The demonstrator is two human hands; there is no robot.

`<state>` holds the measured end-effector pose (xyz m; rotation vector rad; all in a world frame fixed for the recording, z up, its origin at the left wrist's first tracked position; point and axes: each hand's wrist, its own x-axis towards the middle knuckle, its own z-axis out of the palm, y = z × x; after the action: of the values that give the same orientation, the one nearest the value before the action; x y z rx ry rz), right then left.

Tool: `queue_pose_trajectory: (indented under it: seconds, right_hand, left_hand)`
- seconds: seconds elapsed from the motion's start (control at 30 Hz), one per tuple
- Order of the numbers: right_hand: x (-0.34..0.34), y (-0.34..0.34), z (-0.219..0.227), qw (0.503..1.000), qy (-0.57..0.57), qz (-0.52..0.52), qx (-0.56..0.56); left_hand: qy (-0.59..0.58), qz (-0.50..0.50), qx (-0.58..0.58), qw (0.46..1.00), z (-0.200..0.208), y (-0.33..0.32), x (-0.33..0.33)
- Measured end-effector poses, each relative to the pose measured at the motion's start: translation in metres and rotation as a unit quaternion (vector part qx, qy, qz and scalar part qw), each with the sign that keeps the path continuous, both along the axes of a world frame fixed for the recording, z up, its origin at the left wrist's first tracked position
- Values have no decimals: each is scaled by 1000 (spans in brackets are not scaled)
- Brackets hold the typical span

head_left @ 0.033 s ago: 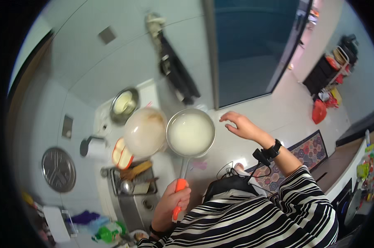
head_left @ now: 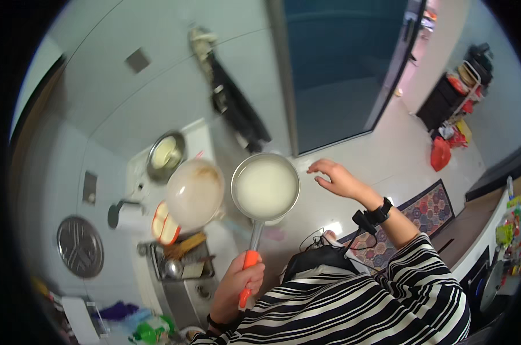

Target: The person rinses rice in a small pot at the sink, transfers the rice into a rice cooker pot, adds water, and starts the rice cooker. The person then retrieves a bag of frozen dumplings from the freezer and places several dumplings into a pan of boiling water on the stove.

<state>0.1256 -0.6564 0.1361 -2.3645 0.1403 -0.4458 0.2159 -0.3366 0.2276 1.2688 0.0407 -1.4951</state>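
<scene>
My left hand (head_left: 242, 280) is wrapped round the orange handle (head_left: 250, 260) of a round metal saucepan (head_left: 257, 229). Pale, milky liquid (head_left: 268, 187) lies inside the pan, which I hold up in front of me, level or nearly so. Out to the pan's right, my right hand (head_left: 336, 177) hovers with bent fingers apart and nothing in them. A dark watch-like band sits on that wrist. Just left of the pan is a large whitish bowl (head_left: 194, 194) with a brown stain; whether they touch I cannot tell.
Along the left counter are a metal bowl (head_left: 166, 158) with pale contents, a red-edged divided tray (head_left: 165, 224), a rack (head_left: 182, 261) with utensils and a green bottle (head_left: 151, 330). A dark glass door (head_left: 335, 75) stands ahead; a patterned mat (head_left: 424, 210) lies right.
The counter, whitish bowl and door have shifted slightly left in view. My left hand keeps hold of the saucepan; my right hand stays raised with almost no movement.
</scene>
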Motion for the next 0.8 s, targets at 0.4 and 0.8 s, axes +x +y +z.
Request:
queue_pose_trajectory:
  seconds: [0.4,0.8]
  right_hand:
    - [-227,-204,-22,967,56,-243,56]
    - [-446,-322,-3,762,-27,-599,245]
  left_hand:
    - [39,-290,-27,956,-11,-341,-28]
    - [43,-555,-29,830,-18,-682,-144]
